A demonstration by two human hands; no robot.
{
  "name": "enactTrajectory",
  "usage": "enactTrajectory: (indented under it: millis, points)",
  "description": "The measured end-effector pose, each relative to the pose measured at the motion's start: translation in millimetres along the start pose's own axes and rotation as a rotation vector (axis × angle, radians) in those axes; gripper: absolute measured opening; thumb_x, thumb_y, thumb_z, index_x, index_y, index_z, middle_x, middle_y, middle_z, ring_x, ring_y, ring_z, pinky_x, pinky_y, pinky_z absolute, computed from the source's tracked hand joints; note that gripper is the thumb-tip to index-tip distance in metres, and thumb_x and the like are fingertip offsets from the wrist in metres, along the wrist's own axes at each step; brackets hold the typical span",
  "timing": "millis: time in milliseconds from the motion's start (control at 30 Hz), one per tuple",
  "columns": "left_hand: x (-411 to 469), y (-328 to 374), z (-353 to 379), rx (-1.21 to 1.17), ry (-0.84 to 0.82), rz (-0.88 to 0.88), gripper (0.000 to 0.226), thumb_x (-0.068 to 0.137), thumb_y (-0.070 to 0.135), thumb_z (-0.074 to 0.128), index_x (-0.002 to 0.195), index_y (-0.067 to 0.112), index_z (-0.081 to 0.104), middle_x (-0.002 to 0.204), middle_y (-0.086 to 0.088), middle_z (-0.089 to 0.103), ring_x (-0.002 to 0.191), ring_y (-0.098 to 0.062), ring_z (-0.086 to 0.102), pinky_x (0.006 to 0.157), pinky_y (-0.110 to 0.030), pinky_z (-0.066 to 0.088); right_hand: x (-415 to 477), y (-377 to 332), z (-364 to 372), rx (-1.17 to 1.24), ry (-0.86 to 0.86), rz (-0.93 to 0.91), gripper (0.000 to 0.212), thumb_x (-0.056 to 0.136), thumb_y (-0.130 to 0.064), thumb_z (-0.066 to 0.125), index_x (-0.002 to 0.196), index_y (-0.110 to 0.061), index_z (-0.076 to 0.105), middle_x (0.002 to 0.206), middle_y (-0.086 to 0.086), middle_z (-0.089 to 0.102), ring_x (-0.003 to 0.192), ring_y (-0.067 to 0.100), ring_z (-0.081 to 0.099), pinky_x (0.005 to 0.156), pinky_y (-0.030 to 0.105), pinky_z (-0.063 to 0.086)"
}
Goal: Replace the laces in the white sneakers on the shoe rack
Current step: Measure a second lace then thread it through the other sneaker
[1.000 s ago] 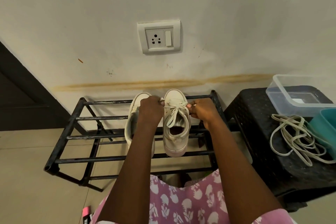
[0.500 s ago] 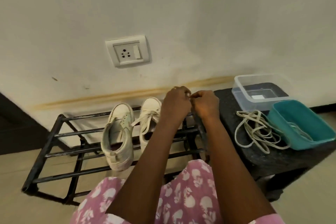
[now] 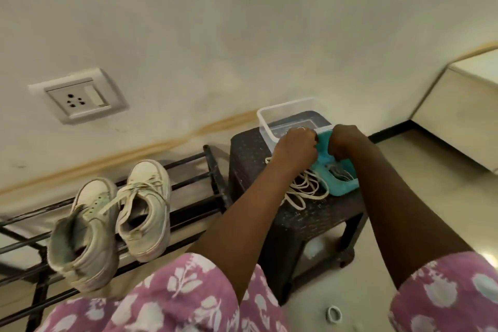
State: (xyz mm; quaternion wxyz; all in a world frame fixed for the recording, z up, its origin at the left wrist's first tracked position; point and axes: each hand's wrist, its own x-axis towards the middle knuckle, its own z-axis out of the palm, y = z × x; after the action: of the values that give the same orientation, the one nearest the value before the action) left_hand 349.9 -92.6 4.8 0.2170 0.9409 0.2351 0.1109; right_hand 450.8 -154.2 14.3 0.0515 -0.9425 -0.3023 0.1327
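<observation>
Two white sneakers (image 3: 145, 207) stand side by side on the shoe rack (image 3: 217, 178), toes toward the wall, well to the left of both hands. The left hand (image 3: 295, 147) and right hand (image 3: 345, 143) hover close together above the stool (image 3: 248, 159). Their fingers (image 3: 310, 140) are curled, and I cannot tell what they hold. Loose laces (image 3: 304, 188) lie just beneath the left hand, which is the nearer one to the sneakers.

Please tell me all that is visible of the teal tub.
The teal rectangular plastic tub, open-topped, sits upright on the dark textured stool beside the clear plastic box. The left hand and right hand are curled above its far end; any grip is unclear. Beside it lie loose cream laces.
</observation>
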Motion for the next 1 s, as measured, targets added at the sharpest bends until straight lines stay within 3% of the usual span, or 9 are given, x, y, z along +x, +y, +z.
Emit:
enactTrajectory:
  millis: [100, 233, 400, 567, 700, 833, 933, 1000]
  points:
    - [2.8, 2.4, 14.5, 0.101, 0.015, 0.031, 0.024, 0.091, 0.012, 0.051, 0.109, 0.002, 0.063, 0.107, -0.016, 0.064, 0.1, -0.029, 0.058, 0.087, -0.038, 0.048, 0.5, 12.3, 14.8, -0.11, -0.093, -0.066, 0.032, 0.09, -0.007, 0.054, 0.121, 0.001, 0.054, 0.12, 0.017, 0.058, 0.109, 0.028, 0.056, 0.088, 0.033, 0.043]
    - [5.3, 1.3, 25.6, 0.262, 0.059, 0.092, 0.026, 0.094, 0.023, 0.05, 0.106, 0.007, 0.066, 0.104, -0.01, 0.067, 0.098, -0.024, 0.058, 0.095, -0.036, 0.04, 0.4, 15.8, 24.0, -0.162, -0.07, -0.175, 0.028, 0.09, -0.008, 0.056, 0.117, -0.002, 0.057, 0.116, 0.014, 0.061, 0.108, 0.025, 0.057, 0.092, 0.032, 0.044]
    - [5.8, -0.8, 26.5, 0.342, 0.04, 0.122, 0.027, 0.093, 0.024, 0.053, 0.111, 0.006, 0.064, 0.107, -0.01, 0.065, 0.101, -0.023, 0.056, 0.098, -0.034, 0.038, 2.9, 7.2, 18.5, -0.169, -0.148, -0.138, 0.03, 0.091, -0.011, 0.056, 0.119, -0.002, 0.056, 0.116, 0.015, 0.059, 0.107, 0.026, 0.056, 0.086, 0.032, 0.043]
    - [1.8, 2.7, 24.5, 0.361, 0.002, 0.128, 0.025, 0.093, 0.022, 0.052, 0.11, 0.007, 0.064, 0.11, -0.01, 0.064, 0.105, -0.023, 0.055, 0.104, -0.036, 0.033, -0.8, 11.7, 32.6, -0.22, -0.008, -0.193, 0.026, 0.089, -0.007, 0.055, 0.115, -0.004, 0.056, 0.116, 0.015, 0.06, 0.108, 0.028, 0.057, 0.093, 0.037, 0.046]
    - [-4.9, 1.3, 14.1, 0.186, 0.051, 0.099, 0.023, 0.092, 0.011, 0.049, 0.105, 0.001, 0.065, 0.107, -0.015, 0.065, 0.102, -0.028, 0.056, 0.101, -0.036, 0.032, -7.7, 8.8, 25.2, -0.178, 0.04, -0.166, 0.03, 0.087, -0.01, 0.061, 0.115, -0.003, 0.055, 0.116, 0.016, 0.06, 0.107, 0.029, 0.058, 0.092, 0.038, 0.047]
    - [-10.6, -4.4, -7.4, -0.129, 0.109, 0.014, 0.026, 0.092, 0.002, 0.047, 0.109, -0.005, 0.065, 0.109, -0.023, 0.065, 0.104, -0.036, 0.057, 0.095, -0.038, 0.037, -10.0, 1.0, -13.5, -0.081, 0.109, -0.159, 0.04, 0.079, -0.02, 0.072, 0.113, -0.002, 0.06, 0.111, 0.015, 0.061, 0.101, 0.031, 0.06, 0.072, 0.03, 0.045]
    - [-18.7, -3.4, -33.9, -0.416, 0.068, -0.065, 0.033, 0.1, 0.018, 0.042, 0.126, 0.003, 0.056, 0.126, -0.017, 0.059, 0.117, -0.029, 0.053, 0.091, -0.03, 0.039, -12.9, -18.5, -43.5, -0.02, 0.149, -0.23, 0.036, 0.075, -0.021, 0.073, 0.104, 0.0, 0.066, 0.104, 0.018, 0.064, 0.095, 0.034, 0.063, 0.055, 0.019, 0.035]
    - [-25.2, -6.0, -50.1, -0.541, 0.045, -0.103, 0.041, 0.1, 0.03, 0.042, 0.135, 0.009, 0.049, 0.132, -0.012, 0.056, 0.121, -0.025, 0.052, 0.096, -0.029, 0.038, -20.4, -38.1, -61.0, 0.032, 0.178, -0.26, 0.029, 0.075, -0.019, 0.072, 0.098, -0.001, 0.068, 0.097, 0.017, 0.066, 0.089, 0.033, 0.064, 0.055, 0.02, 0.039]
